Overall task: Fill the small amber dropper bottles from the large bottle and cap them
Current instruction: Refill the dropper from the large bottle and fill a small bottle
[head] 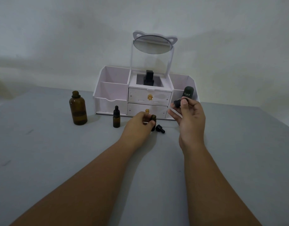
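The large amber bottle (78, 108) stands uncapped at the left of the grey table. A small amber dropper bottle (116, 117) with its black cap on stands to its right. My left hand (139, 123) grips a second small amber bottle (153, 118), open at the neck and standing on the table. A loose black dropper cap (160, 128) lies just right of it. My right hand (188, 116) is raised and pinches another black dropper cap (177, 103) between thumb and fingers, with its glass pipette pointing down to the left.
A white desk organiser (112, 95) with two drawers and a cat-ear mirror (152, 44) stands against the wall. It holds a black square bottle (149, 77) in the middle and a dark green "Kahf" container (187, 92) at the right.
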